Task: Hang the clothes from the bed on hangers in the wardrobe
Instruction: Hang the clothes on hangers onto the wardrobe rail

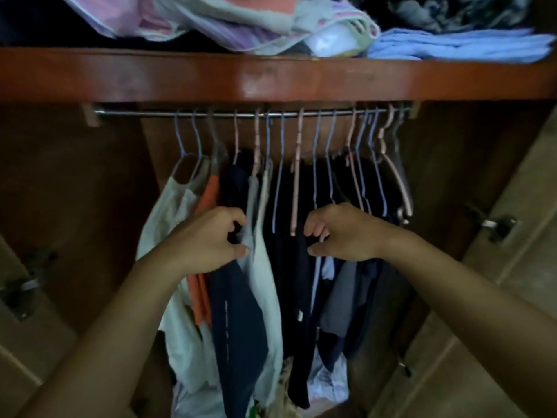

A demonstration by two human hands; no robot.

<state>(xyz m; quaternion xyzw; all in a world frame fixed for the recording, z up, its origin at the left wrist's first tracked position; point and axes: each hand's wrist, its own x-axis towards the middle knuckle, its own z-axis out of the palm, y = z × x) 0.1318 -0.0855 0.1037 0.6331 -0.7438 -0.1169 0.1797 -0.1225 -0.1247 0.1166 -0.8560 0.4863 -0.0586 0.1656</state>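
Inside the open wardrobe a metal rail (pixel 144 113) carries several blue and pink hangers (pixel 298 152) with clothes. My left hand (pixel 208 239) pinches the edge of a pale grey-green garment (pixel 265 285) next to a dark navy one (pixel 238 321). My right hand (pixel 343 233) has its fingers curled into dark hanging clothes (pixel 297 282), by a blue hanger's lower bar. A white top (pixel 168 224) and an orange one (pixel 208 197) hang at the left. Empty hangers (pixel 394 176) sit at the rail's right end.
A wooden shelf (pixel 271 76) above the rail holds folded pink, white and blue fabrics (pixel 452 45). Open wardrobe doors with metal hinges (pixel 497 226) flank both sides. Loose clothes and a white bag (pixel 328 384) lie on the wardrobe floor.
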